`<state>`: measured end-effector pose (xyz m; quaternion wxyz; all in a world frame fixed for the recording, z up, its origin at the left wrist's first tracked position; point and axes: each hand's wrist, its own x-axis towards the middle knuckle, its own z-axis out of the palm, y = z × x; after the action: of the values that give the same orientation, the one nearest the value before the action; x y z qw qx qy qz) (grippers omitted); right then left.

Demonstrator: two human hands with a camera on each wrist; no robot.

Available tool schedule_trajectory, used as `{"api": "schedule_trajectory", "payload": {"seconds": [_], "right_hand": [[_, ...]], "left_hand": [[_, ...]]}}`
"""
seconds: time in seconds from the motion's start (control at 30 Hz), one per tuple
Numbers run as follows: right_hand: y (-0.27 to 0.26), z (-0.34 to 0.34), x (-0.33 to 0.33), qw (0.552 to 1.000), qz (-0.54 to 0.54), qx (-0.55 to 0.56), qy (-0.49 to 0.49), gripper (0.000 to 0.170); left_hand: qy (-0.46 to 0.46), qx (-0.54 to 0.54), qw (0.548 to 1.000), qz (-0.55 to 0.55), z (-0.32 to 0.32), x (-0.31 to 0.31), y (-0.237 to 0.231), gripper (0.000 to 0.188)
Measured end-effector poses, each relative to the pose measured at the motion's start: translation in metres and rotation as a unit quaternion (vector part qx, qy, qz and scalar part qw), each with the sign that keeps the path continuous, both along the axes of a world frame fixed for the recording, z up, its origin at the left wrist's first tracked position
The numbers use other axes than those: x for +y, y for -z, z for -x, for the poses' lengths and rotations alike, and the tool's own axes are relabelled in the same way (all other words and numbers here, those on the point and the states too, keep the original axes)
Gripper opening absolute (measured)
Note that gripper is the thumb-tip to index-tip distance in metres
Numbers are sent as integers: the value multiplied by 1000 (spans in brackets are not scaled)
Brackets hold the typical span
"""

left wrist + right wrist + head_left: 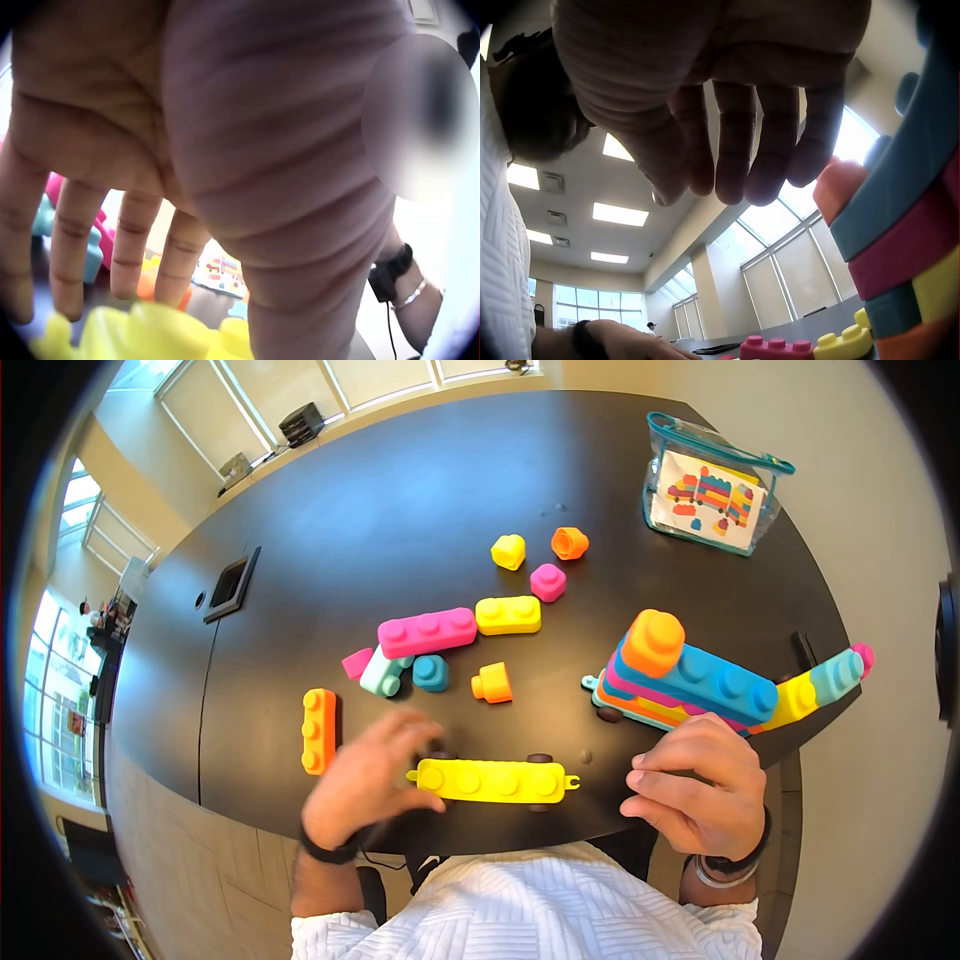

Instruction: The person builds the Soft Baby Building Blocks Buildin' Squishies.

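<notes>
A yellow wheeled toy base (490, 781) with a row of studs lies near the table's front edge. My left hand (365, 775) hovers at its left end, thumb and fingers apart around that end, holding nothing. In the left wrist view the fingers (69, 247) hang straight above the yellow studs (142, 334). My right hand (705, 780) is raised beside the stacked block car (690, 680), its fingers loosely bent and nothing held in them. That car has blue, pink and orange layers with an orange block (653, 643) on top.
An orange long block (319, 732) lies left of my left hand. Beyond the base are a pink long block (428, 631), a yellow block (508, 615), a blue block (430, 673) and several small ones. A clear bag (712, 485) stands at the back right.
</notes>
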<state>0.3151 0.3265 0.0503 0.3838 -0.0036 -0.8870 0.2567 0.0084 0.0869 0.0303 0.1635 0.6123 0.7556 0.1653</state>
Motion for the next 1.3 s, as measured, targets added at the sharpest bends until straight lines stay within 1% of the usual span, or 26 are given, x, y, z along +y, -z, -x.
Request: {"api": "schedule_trajectory", "payload": {"seconds": [0.03, 0.07, 0.1, 0.17, 0.3, 0.37, 0.4, 0.47, 0.5, 0.57, 0.6, 0.63, 0.67, 0.7, 0.77, 0.8, 0.83, 0.9, 1.0, 1.03, 1.07, 1.1, 1.17, 1.2, 1.23, 1.3], "right_hand": [[0, 1, 0, 1000, 0, -1, 8, 29], [0, 2, 0, 1000, 1, -4, -4, 29], [-1, 2, -1, 1000, 2, -8, -16, 29], [-2, 6, -7, 1000, 0, -25, -13, 28], [22, 19, -23, 996, -21, -74, -37, 30], [36, 29, -34, 991, -36, -109, -70, 26], [42, 33, -38, 987, -33, -137, -82, 27], [51, 42, -44, 984, -47, -156, -70, 27], [55, 44, -46, 981, -60, -176, -60, 28], [61, 46, -46, 978, -64, -190, -62, 29], [64, 47, -46, 975, -66, -204, -62, 29], [66, 47, -46, 975, -65, -203, -65, 29], [68, 47, -46, 968, -62, -232, -69, 30], [70, 48, -46, 961, -59, -259, -74, 31], [72, 48, -46, 958, -63, -268, -80, 32], [73, 48, -46, 954, -69, -280, -78, 33], [74, 48, -46, 954, -69, -277, -90, 33], [74, 48, -45, 954, -67, -283, -75, 36], [74, 48, -44, 952, -68, -289, -76, 37], [74, 48, -45, 951, -67, -294, -73, 37], [74, 48, -45, 950, -65, -296, -76, 37], [74, 49, -45, 950, -62, -296, -76, 37], [74, 51, -45, 951, -59, -295, -77, 36], [75, 51, -45, 951, -60, -296, -72, 36], [75, 51, -45, 951, -60, -297, -66, 37], [76, 51, -45, 951, -61, -298, -64, 37]], "left_hand": [[-33, 35, 998, -26, 13, -2, -2, 74], [-74, 81, 993, -53, 25, -3, -2, 62], [-108, 67, 987, -104, 38, 1, -2, 55], [-107, 214, 963, -125, 59, 5, 4, 63], [-77, 202, 969, -121, 91, 12, 33, 70], [-92, 128, 986, -51, 100, 11, 47, 74], [-91, 128, 986, -52, 98, 12, 46, 74], [-162, 137, 977, -15, 90, 14, 41, 73], [-164, 136, 977, -14, 92, 12, 44, 73], [-187, 149, 969, -55, 102, 7, 52, 62], [-188, 150, 969, -55, 108, 6, 56, 62], [-201, 156, 966, -47, 114, 4, 58, 54], [-216, 164, 962, -38, 118, 1, 60, 46], [-222, 167, 960, -35, 120, -1, 61, 46], [-166, 187, 962, -113, 119, -2, 64, 36], [-160, 201, 956, -139, 120, -5, 69, 34], [-191, 177, 960, -100, 120, -6, 69, 32], [-227, 185, 955, -48, 118, -12, 67, 36], [-208, 176, 958, -88, 82, -13, 29, 44], [-210, 175, 958, -84, 70, -14, 18, 44], [-174, 72, 976, -110, 56, -16, 8, 48], [-137, -33, 981, -136, 48, -18, 6, 52], [16, -85, 987, -138, 41, -24, 13, 53], [43, -145, 981, -123, 31, -22, 13, 50], [50, -169, 980, -96, 24, -23, 18, 56], [26, -199, 974, -106, 17, -25, 29, 55]]}}
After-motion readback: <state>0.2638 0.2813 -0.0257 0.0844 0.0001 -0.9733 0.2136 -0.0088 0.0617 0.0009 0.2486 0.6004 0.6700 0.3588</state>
